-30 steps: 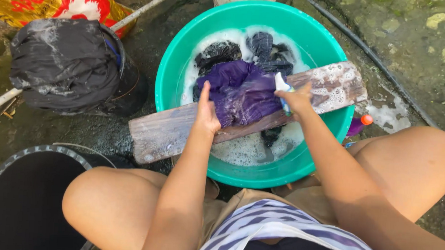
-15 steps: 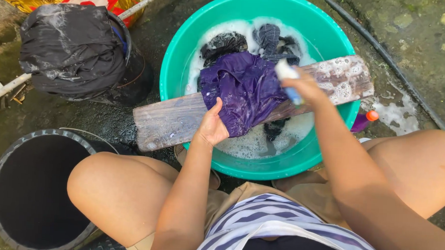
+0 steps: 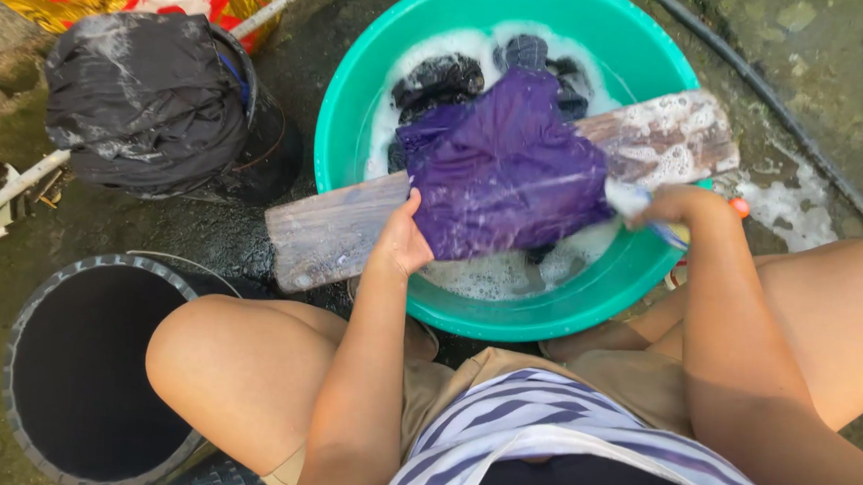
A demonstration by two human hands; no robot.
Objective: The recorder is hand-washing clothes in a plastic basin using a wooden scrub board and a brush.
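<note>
- Across the wet ground before our knees sits a round green basin (image 3: pixel 360 104), filled with soapy, foamy water and a few dark clothes (image 3: pixel 439 78) at its far side.
- Left of the basin we see a black bucket (image 3: pixel 86 373), dark inside, and beyond it a second container draped with a black wet cloth (image 3: pixel 147 94).
- Over the basin's rim lies a weathered wooden board (image 3: pixel 325 233), running from lower left to upper right, its right end flecked with suds.
- On the board's middle we have a purple garment (image 3: pixel 502 173) spread flat, wet and glossy, its lower edge hanging toward the foam.
- Our left hand (image 3: pixel 400 243) presses on the garment's lower left corner, fingers closed on the cloth against the board.
- Our right hand (image 3: pixel 680 210) is clamped on a small white and blue brush (image 3: pixel 632 198), just beside the garment's right edge, over the basin rim.
</note>
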